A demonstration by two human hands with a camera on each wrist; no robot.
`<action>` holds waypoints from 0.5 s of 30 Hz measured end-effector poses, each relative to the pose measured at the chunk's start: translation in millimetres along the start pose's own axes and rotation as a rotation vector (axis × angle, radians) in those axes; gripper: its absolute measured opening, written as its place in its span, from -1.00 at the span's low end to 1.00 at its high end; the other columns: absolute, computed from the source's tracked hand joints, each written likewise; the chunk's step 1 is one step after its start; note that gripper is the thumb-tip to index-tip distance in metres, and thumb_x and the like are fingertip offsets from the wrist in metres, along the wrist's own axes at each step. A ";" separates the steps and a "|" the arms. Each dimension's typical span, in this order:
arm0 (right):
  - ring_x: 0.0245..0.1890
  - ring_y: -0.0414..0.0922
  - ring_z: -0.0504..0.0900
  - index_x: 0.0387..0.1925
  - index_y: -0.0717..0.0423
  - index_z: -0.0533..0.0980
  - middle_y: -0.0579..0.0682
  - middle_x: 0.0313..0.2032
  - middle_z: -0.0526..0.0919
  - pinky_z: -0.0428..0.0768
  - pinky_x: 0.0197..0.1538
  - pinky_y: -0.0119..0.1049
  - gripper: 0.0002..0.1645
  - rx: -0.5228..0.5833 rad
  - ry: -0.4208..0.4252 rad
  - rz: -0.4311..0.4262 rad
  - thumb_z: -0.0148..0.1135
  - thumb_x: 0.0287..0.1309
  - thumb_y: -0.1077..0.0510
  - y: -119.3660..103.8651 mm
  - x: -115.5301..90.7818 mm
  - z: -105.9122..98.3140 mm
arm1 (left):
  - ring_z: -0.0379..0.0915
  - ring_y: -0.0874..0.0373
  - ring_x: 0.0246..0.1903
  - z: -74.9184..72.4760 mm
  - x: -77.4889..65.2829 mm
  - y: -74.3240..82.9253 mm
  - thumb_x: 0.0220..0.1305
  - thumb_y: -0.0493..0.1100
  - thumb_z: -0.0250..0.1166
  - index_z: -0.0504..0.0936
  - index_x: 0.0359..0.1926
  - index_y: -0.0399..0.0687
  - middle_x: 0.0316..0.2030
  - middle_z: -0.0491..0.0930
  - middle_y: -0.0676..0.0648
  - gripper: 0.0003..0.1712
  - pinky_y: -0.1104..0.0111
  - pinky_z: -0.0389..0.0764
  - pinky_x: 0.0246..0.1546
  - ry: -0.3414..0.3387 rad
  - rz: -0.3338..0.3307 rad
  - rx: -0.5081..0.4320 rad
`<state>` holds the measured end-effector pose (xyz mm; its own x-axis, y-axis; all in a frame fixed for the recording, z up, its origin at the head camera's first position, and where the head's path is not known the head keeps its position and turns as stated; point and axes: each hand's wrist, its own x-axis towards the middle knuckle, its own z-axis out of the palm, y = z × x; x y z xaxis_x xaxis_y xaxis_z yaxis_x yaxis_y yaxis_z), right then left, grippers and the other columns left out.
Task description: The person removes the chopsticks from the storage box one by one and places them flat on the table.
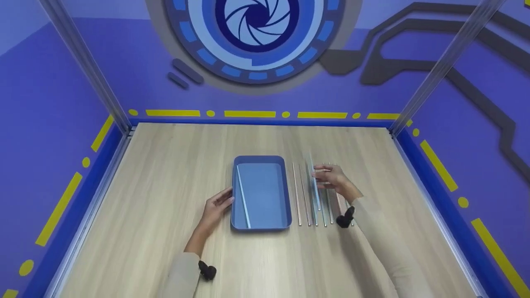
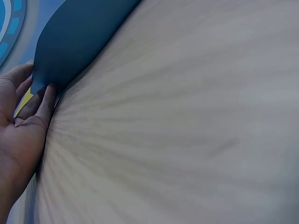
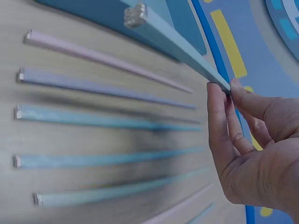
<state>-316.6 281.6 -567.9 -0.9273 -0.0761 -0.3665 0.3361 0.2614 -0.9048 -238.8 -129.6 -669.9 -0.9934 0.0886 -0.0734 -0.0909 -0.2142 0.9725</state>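
A blue rectangular tray (image 1: 267, 194) sits mid-table, with one pale blue chopstick (image 1: 243, 196) lying slanted along its left side. My left hand (image 1: 217, 205) touches the outside of the tray's left wall with thumb and fingers. To the right of the tray, my right hand (image 1: 333, 180) pinches a light blue chopstick (image 3: 182, 49) between thumb and fingers, raised above the table. Its silver end points toward the right wrist camera. Below it several chopsticks (image 3: 93, 116) in pink, lilac and blue lie side by side, partly hidden under the right hand and forearm in the head view.
The wooden table (image 1: 178, 165) is bounded by a blue back wall (image 1: 136, 87) and side walls with yellow markings. Metal posts (image 1: 89, 66) rise at the back corners. The pink chopstick (image 1: 296, 194) lies closest to the tray's right wall.
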 end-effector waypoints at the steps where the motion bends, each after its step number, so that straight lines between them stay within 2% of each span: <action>1: -0.05 -0.06 0.73 0.34 0.31 0.41 0.00 -0.11 0.75 0.82 -0.09 -0.33 -0.37 0.004 0.009 0.006 0.34 0.33 0.18 1.8 -0.8 -5.1 | 0.35 -0.21 0.42 0.2 0.0 0.1 0.40 -0.31 0.30 0.44 0.40 -0.30 0.39 0.42 -0.36 -0.42 0.47 0.62 0.25 0.001 0.001 0.000; 3: 0.00 -0.04 0.73 0.37 0.30 0.38 -0.07 -0.13 0.76 0.82 -0.06 -0.32 -0.35 0.012 0.009 0.023 0.34 0.34 0.17 5.6 -1.1 -15.9 | 0.35 -0.21 0.42 0.5 -0.1 0.0 0.39 -0.32 0.30 0.44 0.39 -0.30 0.38 0.43 -0.36 -0.42 0.46 0.63 0.25 0.003 0.002 -0.007; 5: -0.03 -0.08 0.73 0.40 0.31 0.35 -0.04 -0.10 0.76 0.82 -0.03 -0.31 -0.32 0.008 0.007 0.032 0.32 0.36 0.16 8.9 -1.7 -26.0 | 0.35 -0.21 0.42 0.3 0.0 -0.2 0.40 -0.31 0.30 0.44 0.39 -0.30 0.38 0.42 -0.36 -0.42 0.47 0.62 0.25 0.004 0.004 -0.004; 10: -0.18 -0.19 0.74 0.43 0.33 0.31 0.14 0.02 0.74 0.82 -0.10 -0.35 -0.30 -0.020 0.010 0.034 0.30 0.38 0.16 18.1 -6.6 -45.6 | 0.33 -0.22 0.43 -1.0 0.2 0.0 0.41 -0.29 0.30 0.43 0.40 -0.30 0.39 0.41 -0.36 -0.42 0.47 0.61 0.26 -0.001 0.000 0.001; 15: -0.26 -0.22 0.71 0.43 0.31 0.32 0.07 -0.07 0.75 0.81 -0.16 -0.38 -0.28 -0.046 0.021 0.053 0.32 0.37 0.13 27.6 -10.4 -60.7 | 0.34 -0.20 0.43 -1.1 0.2 -0.9 0.40 -0.31 0.30 0.45 0.39 -0.29 0.38 0.43 -0.34 -0.43 0.47 0.62 0.25 0.002 -0.004 -0.011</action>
<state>-307.6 348.0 -576.0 -0.9118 -0.0406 -0.4087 0.3776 0.3087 -0.8730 -239.1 -130.4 -671.0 -0.9932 0.0873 -0.0776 -0.0955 -0.2245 0.9698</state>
